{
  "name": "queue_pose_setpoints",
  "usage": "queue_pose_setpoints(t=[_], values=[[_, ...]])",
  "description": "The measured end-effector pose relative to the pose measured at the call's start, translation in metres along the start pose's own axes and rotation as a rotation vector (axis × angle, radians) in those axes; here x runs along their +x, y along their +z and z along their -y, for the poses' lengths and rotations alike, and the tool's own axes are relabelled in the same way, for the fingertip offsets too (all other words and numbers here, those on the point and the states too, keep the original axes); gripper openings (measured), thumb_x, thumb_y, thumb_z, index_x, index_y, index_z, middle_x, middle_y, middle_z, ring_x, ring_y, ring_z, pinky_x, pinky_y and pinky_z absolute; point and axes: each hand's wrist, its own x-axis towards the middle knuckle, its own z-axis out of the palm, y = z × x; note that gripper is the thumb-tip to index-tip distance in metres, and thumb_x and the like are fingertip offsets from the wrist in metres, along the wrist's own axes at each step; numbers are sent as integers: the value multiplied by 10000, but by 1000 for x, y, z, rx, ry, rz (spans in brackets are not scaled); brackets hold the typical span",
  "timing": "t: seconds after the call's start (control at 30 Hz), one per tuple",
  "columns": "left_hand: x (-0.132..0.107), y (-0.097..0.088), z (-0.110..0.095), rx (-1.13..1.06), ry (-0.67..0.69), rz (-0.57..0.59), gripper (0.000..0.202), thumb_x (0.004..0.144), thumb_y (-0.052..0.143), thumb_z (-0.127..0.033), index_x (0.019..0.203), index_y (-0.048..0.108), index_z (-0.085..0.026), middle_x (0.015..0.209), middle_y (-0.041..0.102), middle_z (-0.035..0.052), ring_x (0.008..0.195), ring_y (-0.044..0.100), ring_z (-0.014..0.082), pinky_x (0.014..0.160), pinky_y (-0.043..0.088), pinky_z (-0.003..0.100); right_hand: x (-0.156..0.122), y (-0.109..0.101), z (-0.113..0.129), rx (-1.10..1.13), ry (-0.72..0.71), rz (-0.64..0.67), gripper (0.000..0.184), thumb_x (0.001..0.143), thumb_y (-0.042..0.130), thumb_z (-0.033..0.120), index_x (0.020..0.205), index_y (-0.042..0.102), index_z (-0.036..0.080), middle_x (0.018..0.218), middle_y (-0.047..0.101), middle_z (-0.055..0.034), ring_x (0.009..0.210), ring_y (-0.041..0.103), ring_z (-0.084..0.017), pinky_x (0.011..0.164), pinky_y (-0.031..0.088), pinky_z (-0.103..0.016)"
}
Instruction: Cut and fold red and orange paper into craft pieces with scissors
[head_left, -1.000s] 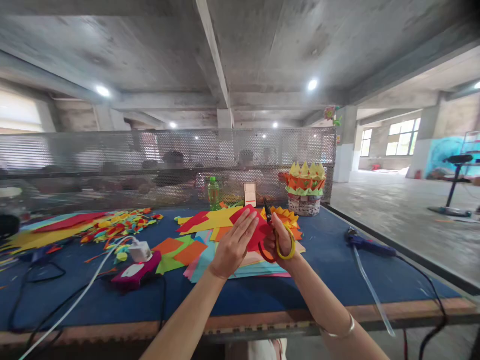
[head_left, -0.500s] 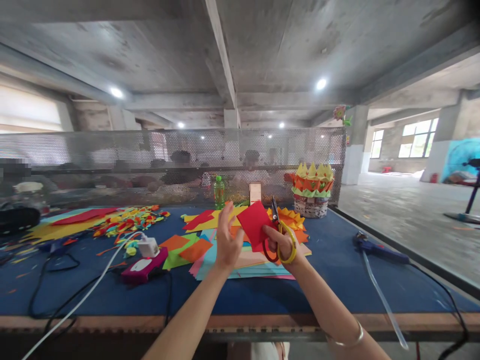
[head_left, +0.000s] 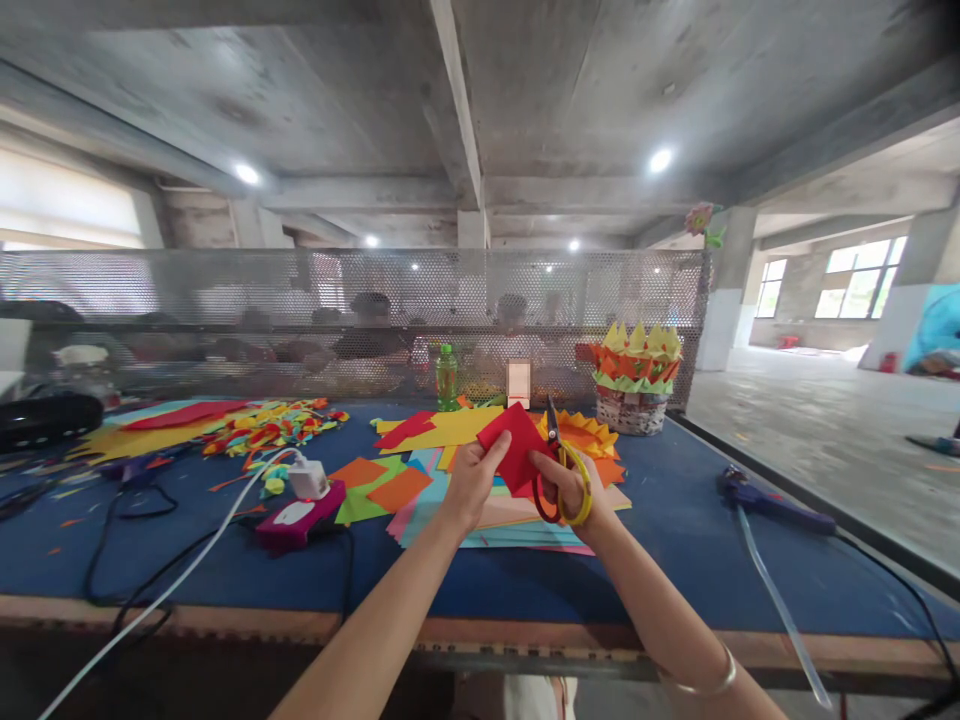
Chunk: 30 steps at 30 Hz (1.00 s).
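Note:
Between my two hands is a red square of paper (head_left: 517, 440), raised above the table. My left hand (head_left: 476, 478) pinches its left side, thumb on top. At its right edge my right hand (head_left: 566, 485) grips the paper too, while a pair of scissors (head_left: 576, 488) with yellow and dark red handles hangs on its fingers, blades pointing up and away. Beneath the hands lies a stack of pastel sheets (head_left: 450, 530). Orange squares (head_left: 400, 488) and a green sheet (head_left: 367, 503) lie left of it, and yellow-orange folded paper (head_left: 581, 435) is behind the scissors.
A purple power strip (head_left: 300, 515) with a white plug and cable (head_left: 187, 570) lies to the left, near a heap of paper scraps (head_left: 274, 430). A glue gun (head_left: 776, 505) with a clear glue stick is right. Behind stand a green bottle (head_left: 447, 380) and a decorated basket (head_left: 637, 385).
My left hand has gone from open beside the red paper to pinching its left side. My right hand still holds the paper and the scissors. The view has shifted slightly.

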Motion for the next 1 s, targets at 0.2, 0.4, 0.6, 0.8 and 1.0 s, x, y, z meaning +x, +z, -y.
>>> queue_pose_setpoints(t=[0.2, 0.4, 0.6, 0.8, 1.0], values=[[1, -1, -3, 12, 2, -18, 365, 755, 737, -502, 715, 713, -140, 657, 669, 24, 595, 574, 134, 609, 461, 239, 2, 2, 0, -11, 3, -42, 438, 683, 747, 519, 549, 465, 212, 377, 450, 62, 351, 392, -81, 368, 275, -213], [1, -3, 2, 15, 15, -4, 388, 777, 713, -517, 730, 712, -132, 671, 677, 36, 589, 580, 140, 579, 463, 241, 3, 1, -4, -13, 19, -46, 412, 674, 743, 489, 542, 470, 210, 368, 451, 60, 343, 382, -77, 360, 279, -211], [0, 2, -2, 43, 73, -3, 335, 780, 723, -470, 847, 741, -142, 809, 735, 57, 699, 658, 195, 691, 525, 297, 2, 4, -6, -24, 70, -26, 394, 639, 744, 487, 550, 471, 217, 344, 437, 63, 315, 355, -79, 340, 256, -217], [-10, 6, -14, 182, 240, 17, 177, 820, 695, -329, 928, 784, -222, 991, 752, 64, 1002, 666, 258, 953, 487, 332, -2, 7, -2, -43, 84, -18, 355, 671, 712, 470, 555, 500, 209, 337, 433, 58, 327, 352, -81, 356, 255, -216], [-15, -4, -11, 620, 658, 193, 492, 900, 456, -96, 1319, 617, -296, 1340, 625, 52, 1253, 552, 236, 1111, 384, 412, 0, 5, -2, 2, 69, -71, 353, 674, 737, 492, 651, 556, 191, 384, 437, 71, 350, 357, -81, 360, 250, -213]])
